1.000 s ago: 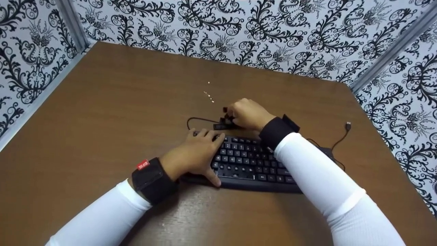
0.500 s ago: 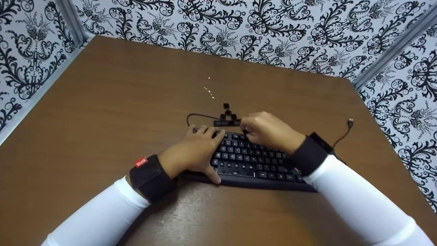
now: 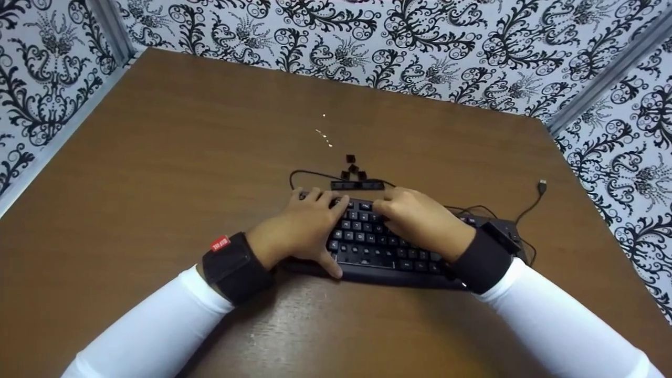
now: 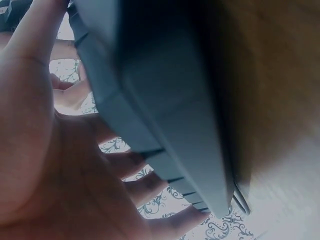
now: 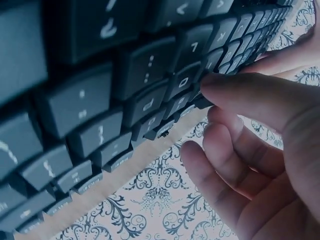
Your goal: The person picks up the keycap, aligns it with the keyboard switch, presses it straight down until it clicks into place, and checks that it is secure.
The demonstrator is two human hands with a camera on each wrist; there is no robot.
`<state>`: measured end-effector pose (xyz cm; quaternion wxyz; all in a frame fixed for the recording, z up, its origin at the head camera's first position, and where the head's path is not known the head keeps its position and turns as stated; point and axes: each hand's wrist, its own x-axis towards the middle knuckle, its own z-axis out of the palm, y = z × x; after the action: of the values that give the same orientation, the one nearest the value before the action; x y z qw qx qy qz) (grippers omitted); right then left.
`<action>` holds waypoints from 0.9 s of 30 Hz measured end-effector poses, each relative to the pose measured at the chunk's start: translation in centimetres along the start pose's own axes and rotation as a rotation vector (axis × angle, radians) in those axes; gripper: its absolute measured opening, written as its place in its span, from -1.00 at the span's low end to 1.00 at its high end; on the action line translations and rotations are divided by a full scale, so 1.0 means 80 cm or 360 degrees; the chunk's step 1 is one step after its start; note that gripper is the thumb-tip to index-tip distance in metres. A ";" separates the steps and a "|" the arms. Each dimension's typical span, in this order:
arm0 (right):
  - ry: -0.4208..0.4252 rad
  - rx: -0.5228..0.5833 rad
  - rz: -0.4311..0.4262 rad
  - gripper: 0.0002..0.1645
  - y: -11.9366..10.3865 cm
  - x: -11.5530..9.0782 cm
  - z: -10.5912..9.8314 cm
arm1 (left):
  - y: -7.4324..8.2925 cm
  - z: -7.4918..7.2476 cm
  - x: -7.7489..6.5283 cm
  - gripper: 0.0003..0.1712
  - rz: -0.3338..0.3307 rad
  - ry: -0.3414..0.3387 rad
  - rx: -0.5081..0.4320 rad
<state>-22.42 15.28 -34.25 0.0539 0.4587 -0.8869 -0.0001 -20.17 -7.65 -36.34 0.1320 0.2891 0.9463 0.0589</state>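
Left hand (image 3: 310,226), spread open, rests across the keyboard (image 3: 375,242); right hand (image 3: 425,221), fingers bent, meets its far keys (image 3: 366,207), any grip indiscernible.

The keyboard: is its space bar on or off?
Off: the keyboard shows a bare space-bar slot, and a long black key lies beyond it.

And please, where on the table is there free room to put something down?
The widest bare patch of the table lies between the left wall and the keyboard. Another is before the keyboard, between the white sleeves. It is crowded just behind the keyboard: loose keycaps, the space bar and the cable.
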 end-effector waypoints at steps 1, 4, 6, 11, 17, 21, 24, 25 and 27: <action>0.0001 0.0018 -0.0003 -0.80 0.000 -0.001 0.000 | 0.000 0.000 0.000 0.62 0.0000 -0.0006 -0.0001; -0.0009 0.0093 -0.0007 -0.78 0.001 -0.006 -0.001 | 0.000 0.000 -0.001 0.61 0.0005 0.0000 -0.0008; -0.0021 0.0139 -0.0003 -0.76 0.001 -0.008 -0.002 | 0.000 0.002 -0.002 0.62 0.0006 0.0004 0.0000; -0.0018 0.0190 0.0065 -0.71 0.000 -0.013 -0.004 | -0.001 0.001 -0.002 0.63 0.0005 0.0012 0.0022; 0.0017 0.0224 0.0217 -0.71 -0.003 -0.017 0.000 | 0.000 0.000 -0.002 0.63 -0.0001 0.0011 0.0007; 0.0038 0.0296 0.0300 -0.77 -0.006 -0.018 0.005 | 0.000 -0.001 -0.001 0.63 0.0008 0.0017 0.0020; 0.0063 0.0321 0.0330 -0.80 -0.007 -0.018 0.008 | 0.000 -0.001 0.000 0.63 0.0004 0.0017 0.0033; 0.0066 0.0323 0.0336 -0.80 -0.007 -0.018 0.009 | 0.000 -0.001 0.000 0.63 0.0006 0.0014 0.0034; 0.0066 0.0324 0.0339 -0.81 -0.008 -0.019 0.010 | 0.000 -0.002 0.000 0.63 0.0005 0.0004 0.0032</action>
<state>-21.13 16.12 -35.19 0.0251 0.3651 -0.9247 0.1052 -20.18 -7.64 -36.19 0.1278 0.2919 0.9466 0.0500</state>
